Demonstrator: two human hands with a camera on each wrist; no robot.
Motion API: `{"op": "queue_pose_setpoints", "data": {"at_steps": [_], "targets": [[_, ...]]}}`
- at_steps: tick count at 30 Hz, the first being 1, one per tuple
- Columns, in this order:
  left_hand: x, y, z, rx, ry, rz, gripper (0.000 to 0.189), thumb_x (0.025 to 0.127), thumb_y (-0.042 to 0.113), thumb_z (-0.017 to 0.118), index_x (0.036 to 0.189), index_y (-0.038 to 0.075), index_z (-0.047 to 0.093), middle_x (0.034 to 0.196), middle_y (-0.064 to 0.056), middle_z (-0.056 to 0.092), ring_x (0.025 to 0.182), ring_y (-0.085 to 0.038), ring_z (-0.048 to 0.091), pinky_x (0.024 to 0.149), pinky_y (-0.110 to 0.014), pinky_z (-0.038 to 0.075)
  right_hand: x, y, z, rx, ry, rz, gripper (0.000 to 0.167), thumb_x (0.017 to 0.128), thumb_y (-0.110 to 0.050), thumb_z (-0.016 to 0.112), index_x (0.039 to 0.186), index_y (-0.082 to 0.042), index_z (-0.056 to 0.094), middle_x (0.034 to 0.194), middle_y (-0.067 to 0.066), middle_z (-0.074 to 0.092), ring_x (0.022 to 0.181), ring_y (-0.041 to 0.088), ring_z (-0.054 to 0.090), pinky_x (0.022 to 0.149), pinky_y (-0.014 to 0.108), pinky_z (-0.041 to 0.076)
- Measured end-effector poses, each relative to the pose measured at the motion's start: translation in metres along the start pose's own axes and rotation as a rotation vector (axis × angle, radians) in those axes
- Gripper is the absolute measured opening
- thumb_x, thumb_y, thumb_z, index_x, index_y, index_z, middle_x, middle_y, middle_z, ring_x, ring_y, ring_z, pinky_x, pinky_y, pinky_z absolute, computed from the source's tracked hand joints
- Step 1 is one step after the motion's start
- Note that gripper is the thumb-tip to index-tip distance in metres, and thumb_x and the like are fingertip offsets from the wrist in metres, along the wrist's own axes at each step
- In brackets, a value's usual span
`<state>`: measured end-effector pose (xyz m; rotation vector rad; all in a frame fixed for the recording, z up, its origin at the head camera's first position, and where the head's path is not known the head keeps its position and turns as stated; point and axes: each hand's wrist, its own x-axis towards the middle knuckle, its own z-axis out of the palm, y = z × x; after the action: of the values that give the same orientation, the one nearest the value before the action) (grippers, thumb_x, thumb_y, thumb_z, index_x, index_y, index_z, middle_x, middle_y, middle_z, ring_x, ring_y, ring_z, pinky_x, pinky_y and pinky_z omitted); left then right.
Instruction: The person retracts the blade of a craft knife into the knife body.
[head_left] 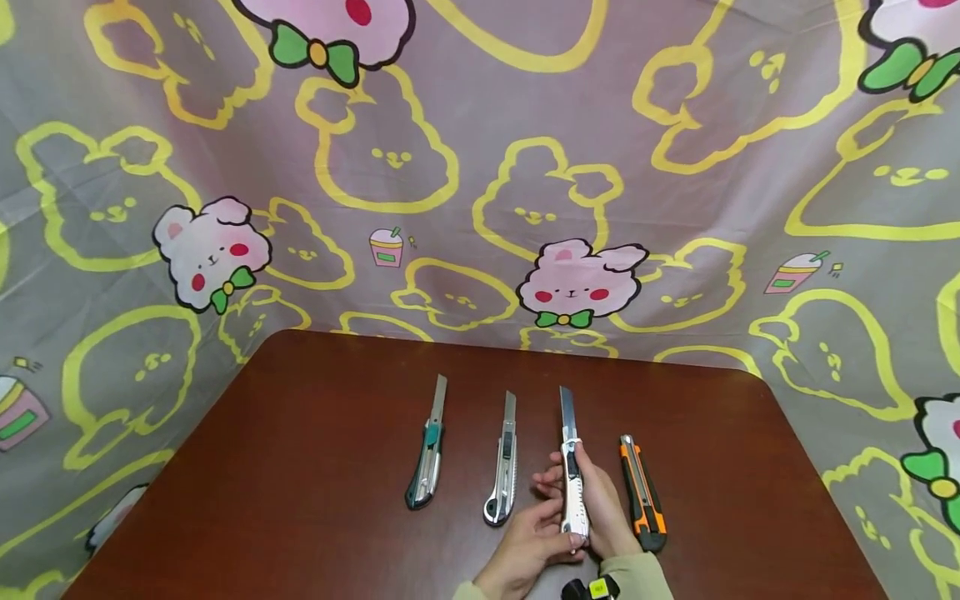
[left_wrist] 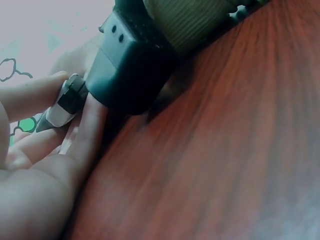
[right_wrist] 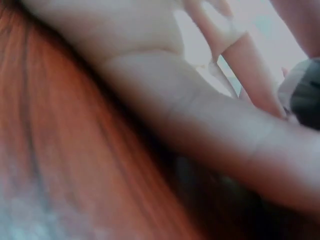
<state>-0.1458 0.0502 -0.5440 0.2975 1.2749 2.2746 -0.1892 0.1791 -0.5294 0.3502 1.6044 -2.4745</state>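
Both hands hold a white and silver utility knife (head_left: 573,500), its long blade extended and pointing toward the back of the table. My left hand (head_left: 525,546) pinches the handle's bottom end between thumb and fingers; the left wrist view shows that end of the knife (left_wrist: 65,102) between them. Along the handle's right side lies my right hand (head_left: 606,508), gripping it with the thumb up by the dark slider. In the right wrist view the right hand (right_wrist: 175,95) fills much of the picture and mostly hides the knife.
Left of the hands lie a silver utility knife (head_left: 504,471) and a teal and silver one (head_left: 429,454), blades out. Close by my right hand is an orange and black utility knife (head_left: 643,496). A patterned cloth (head_left: 465,108) rises around the brown table (head_left: 300,467).
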Motion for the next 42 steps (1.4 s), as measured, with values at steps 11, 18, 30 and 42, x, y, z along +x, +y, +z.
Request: {"op": "queue_pose_setpoints", "data": {"at_steps": [11, 18, 30, 42], "targets": [[0.0008, 0.0036, 0.0017, 0.014, 0.047, -0.023, 0.057, 0.082, -0.015, 0.06, 0.136, -0.018, 0.04, 0.122, -0.031, 0.059, 0.095, -0.02, 0.067, 0.073, -0.027, 0.06, -0.0009, -0.0032, 0.001, -0.122, 0.057, -0.018, 0.062, 0.095, -0.063, 0.037, 0.1, -0.003, 0.05, 0.055, -0.003, 0.054, 0.077, 0.023, 0.072, 0.076, 0.038, 0.059], [0.0049, 0.0035, 0.003, 0.018, 0.03, -0.023, 0.053, 0.083, -0.014, 0.059, 0.134, -0.016, 0.043, 0.117, -0.025, 0.062, 0.092, -0.018, 0.066, 0.073, -0.027, 0.06, -0.0007, -0.0057, -0.0019, -0.119, 0.086, -0.012, 0.05, 0.097, -0.055, 0.045, 0.094, -0.005, 0.051, 0.053, -0.004, 0.054, 0.07, 0.02, 0.07, 0.07, 0.036, 0.059], [0.0011, 0.0035, -0.0021, 0.016, 0.004, -0.025, 0.051, 0.086, -0.01, 0.058, 0.133, -0.02, 0.04, 0.118, -0.024, 0.061, 0.094, -0.016, 0.065, 0.073, -0.027, 0.06, -0.0004, -0.0009, 0.0025, -0.135, 0.098, -0.054, 0.038, 0.1, -0.042, 0.046, 0.096, -0.005, 0.053, 0.055, -0.002, 0.049, 0.054, 0.015, 0.056, 0.054, 0.027, 0.048], [0.0006, 0.002, -0.0021, 0.024, 0.029, -0.016, 0.052, 0.087, -0.009, 0.059, 0.133, -0.02, 0.04, 0.12, -0.025, 0.061, 0.092, -0.014, 0.066, 0.072, -0.026, 0.059, -0.0008, 0.0, 0.0056, -0.115, 0.089, -0.085, 0.034, 0.101, -0.035, 0.046, 0.099, -0.001, 0.051, 0.055, -0.003, 0.046, 0.052, 0.014, 0.054, 0.052, 0.026, 0.047]]}}
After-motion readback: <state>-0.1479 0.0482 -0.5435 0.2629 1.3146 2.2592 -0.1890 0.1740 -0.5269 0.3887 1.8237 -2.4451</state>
